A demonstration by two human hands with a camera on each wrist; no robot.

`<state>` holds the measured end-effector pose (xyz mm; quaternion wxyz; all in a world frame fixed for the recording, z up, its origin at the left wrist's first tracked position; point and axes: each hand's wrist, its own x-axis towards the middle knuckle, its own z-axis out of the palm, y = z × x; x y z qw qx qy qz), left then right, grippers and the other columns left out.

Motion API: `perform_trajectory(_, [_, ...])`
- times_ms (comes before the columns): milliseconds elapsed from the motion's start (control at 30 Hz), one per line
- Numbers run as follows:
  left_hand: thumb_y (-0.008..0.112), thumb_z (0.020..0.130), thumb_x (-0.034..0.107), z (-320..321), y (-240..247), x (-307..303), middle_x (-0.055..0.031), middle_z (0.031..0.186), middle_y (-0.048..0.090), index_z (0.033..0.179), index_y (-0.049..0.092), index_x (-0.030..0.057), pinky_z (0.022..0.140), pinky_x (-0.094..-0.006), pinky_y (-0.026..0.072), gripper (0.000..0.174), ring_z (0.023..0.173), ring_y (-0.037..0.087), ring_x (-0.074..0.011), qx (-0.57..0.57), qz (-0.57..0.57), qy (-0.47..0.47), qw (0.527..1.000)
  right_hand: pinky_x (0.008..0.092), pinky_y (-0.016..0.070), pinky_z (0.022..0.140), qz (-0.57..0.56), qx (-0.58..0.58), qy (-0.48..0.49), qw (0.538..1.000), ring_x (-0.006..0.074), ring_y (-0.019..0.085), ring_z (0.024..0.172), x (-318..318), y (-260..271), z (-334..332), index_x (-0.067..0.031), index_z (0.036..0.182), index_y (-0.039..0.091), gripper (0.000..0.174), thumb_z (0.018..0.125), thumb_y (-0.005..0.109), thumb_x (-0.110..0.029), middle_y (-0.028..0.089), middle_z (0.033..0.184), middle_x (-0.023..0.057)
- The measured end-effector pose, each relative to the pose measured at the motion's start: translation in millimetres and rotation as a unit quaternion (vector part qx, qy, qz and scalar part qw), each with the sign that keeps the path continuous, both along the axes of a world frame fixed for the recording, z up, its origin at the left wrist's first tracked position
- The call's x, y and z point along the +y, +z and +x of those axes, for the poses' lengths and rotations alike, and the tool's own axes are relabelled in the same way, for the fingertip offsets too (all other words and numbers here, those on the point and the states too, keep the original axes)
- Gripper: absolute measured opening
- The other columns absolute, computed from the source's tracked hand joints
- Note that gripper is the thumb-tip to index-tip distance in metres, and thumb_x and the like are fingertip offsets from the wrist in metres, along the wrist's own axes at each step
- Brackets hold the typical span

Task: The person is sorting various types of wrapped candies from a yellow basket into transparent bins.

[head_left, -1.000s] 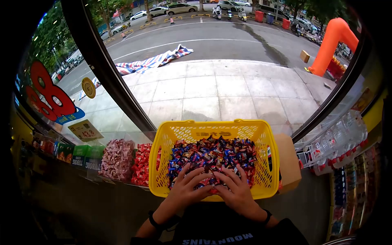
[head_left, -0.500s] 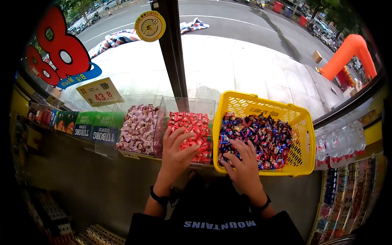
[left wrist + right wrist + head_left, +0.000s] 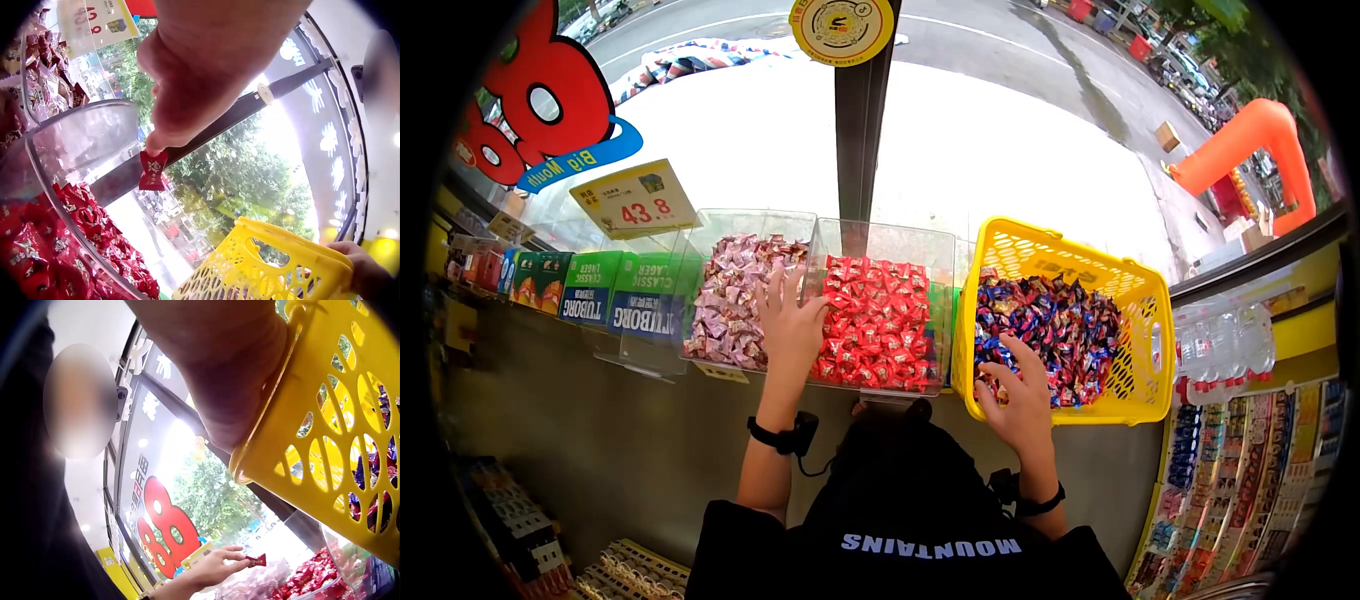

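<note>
My left hand [image 3: 790, 325] is raised over the divide between the pink candy bin and the red candy bin. In the left wrist view, its fingertips pinch one red wrapped candy [image 3: 153, 172] above the red candies [image 3: 44, 250]. My right hand [image 3: 1022, 400] is at the near left part of the yellow basket [image 3: 1148, 400], fingers spread and loosely bent over the rim. Inside the basket lies a heap of dark blue and red wrapped candies [image 3: 1055, 335]. In the right wrist view, the basket wall hides the right fingertips.
Clear bins hold pink candies [image 3: 740, 310] and red ones beside the basket. Green beer cartons [image 3: 590, 285] stand farther left, under a price card [image 3: 637, 200]. A window post [image 3: 860, 150] rises behind the bins. Bottled drinks [image 3: 1225, 345] and snack racks [image 3: 1230, 480] are at right.
Both hands were together over the basket's candies. The left hand has moved left to the candy bins and now pinches a red candy. The right hand stays at the basket; the view has turned left.
</note>
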<state>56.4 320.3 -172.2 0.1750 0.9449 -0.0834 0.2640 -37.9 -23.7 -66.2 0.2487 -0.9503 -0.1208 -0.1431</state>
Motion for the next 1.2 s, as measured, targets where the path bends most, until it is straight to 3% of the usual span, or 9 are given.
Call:
perform_trajectory(100, [0.079, 0.090, 0.014, 5, -7, 1, -0.0136, 0.151, 0.056, 0.122, 0.077, 0.0146, 0.124, -0.0703, 0.0286, 0.032, 0.148, 0.043, -0.0424, -0.005, 0.031, 0.058, 0.998, 0.0513, 0.0476, 0.113, 0.003, 0.005, -0.004, 1.000, 0.0406, 0.059, 0.135, 3, 1, 1, -0.0074, 0.102, 0.078, 0.022, 0.082, 0.086, -0.010, 0.064, 0.145, 0.0172])
perform_trajectory(200, [0.075, 0.091, 0.010, 3, -4, 4, -0.0159, 0.152, 0.054, 0.135, 0.070, 0.0148, 0.124, -0.0700, 0.0281, 0.044, 0.149, 0.042, -0.0422, 0.008, 0.040, 0.056, 0.998, 0.0509, 0.0486, 0.111, 0.007, 0.005, -0.015, 1.000, 0.0404, 0.060, 0.134, 3, 1, -1, -0.0074, 0.103, 0.077, 0.024, 0.081, 0.086, -0.010, 0.064, 0.145, 0.0167])
perform_trajectory(367, [0.075, 0.092, 0.011, -3, 8, 1, -0.0165, 0.153, 0.054, 0.136, 0.070, 0.0163, 0.125, -0.0687, 0.0283, 0.045, 0.148, 0.043, -0.0429, 0.027, 0.006, 0.016, 0.999, 0.0508, 0.0493, 0.111, -0.004, -0.007, -0.023, 1.000, 0.0399, 0.060, 0.134, 4, 1, -1, -0.0069, 0.108, 0.077, 0.028, 0.082, 0.085, -0.010, 0.063, 0.145, 0.0163])
perform_trajectory(467, [0.074, 0.094, 0.014, -8, 15, -9, -0.0158, 0.154, 0.054, 0.139, 0.069, 0.0166, 0.126, -0.0673, 0.0283, 0.045, 0.149, 0.043, -0.0431, 0.034, -0.015, -0.024, 0.999, 0.0508, 0.0494, 0.111, -0.014, 0.000, -0.033, 0.999, 0.0400, 0.059, 0.135, 7, 5, -1, -0.0075, 0.116, 0.077, 0.035, 0.082, 0.085, -0.009, 0.063, 0.144, 0.0163])
perform_trajectory(500, [0.074, 0.095, 0.015, -10, 22, -15, -0.0157, 0.154, 0.053, 0.140, 0.069, 0.0165, 0.126, -0.0673, 0.0281, 0.045, 0.149, 0.043, -0.0431, 0.038, -0.028, -0.040, 0.998, 0.0514, 0.0487, 0.111, -0.025, -0.004, -0.030, 0.999, 0.0399, 0.059, 0.135, 7, 5, 0, -0.0084, 0.126, 0.075, 0.044, 0.084, 0.083, -0.011, 0.063, 0.144, 0.0170])
perform_trajectory(633, [0.073, 0.098, 0.023, -18, 41, -40, -0.0162, 0.160, 0.051, 0.146, 0.066, 0.0152, 0.127, -0.0659, 0.0251, 0.049, 0.152, 0.041, -0.0436, 0.045, -0.083, -0.117, 0.989, 0.0529, 0.0463, 0.114, -0.041, -0.018, -0.030, 0.999, 0.0405, 0.058, 0.134, 8, 6, 2, -0.0069, 0.133, 0.070, 0.049, 0.086, 0.081, -0.013, 0.063, 0.143, 0.0184])
perform_trajectory(900, [0.076, 0.096, 0.037, -38, 81, -108, -0.0186, 0.162, 0.049, 0.149, 0.064, 0.0135, 0.128, -0.0654, 0.0227, 0.059, 0.155, 0.039, -0.0445, 0.069, -0.121, -0.288, 0.948, 0.0545, 0.0451, 0.117, -0.054, -0.045, -0.020, 0.997, 0.0382, 0.058, 0.135, 6, 4, -2, -0.0101, 0.136, 0.068, 0.047, 0.090, 0.077, -0.016, 0.063, 0.145, 0.0164])
perform_trajectory(1100, [0.082, 0.092, 0.041, -47, 86, -155, -0.0171, 0.160, 0.050, 0.148, 0.066, 0.0218, 0.128, -0.0677, 0.0210, 0.061, 0.153, 0.039, -0.0439, 0.098, -0.097, -0.334, 0.933, 0.0561, 0.0422, 0.119, -0.042, -0.042, 0.016, 0.998, 0.0377, 0.058, 0.136, -17, 12, -11, -0.0115, 0.138, 0.068, 0.051, 0.088, 0.078, -0.019, 0.062, 0.146, 0.0167])
perform_trajectory(1200, [0.084, 0.089, 0.038, -53, 92, -175, -0.0188, 0.159, 0.050, 0.146, 0.066, 0.0184, 0.127, -0.0697, 0.0226, 0.063, 0.152, 0.040, -0.0462, 0.081, -0.079, -0.328, 0.938, 0.0574, 0.0422, 0.118, -0.045, -0.066, 0.009, 0.997, 0.0380, 0.058, 0.135, -40, 8, -18, -0.0120, 0.139, 0.067, 0.053, 0.088, 0.079, -0.020, 0.062, 0.145, 0.0161])
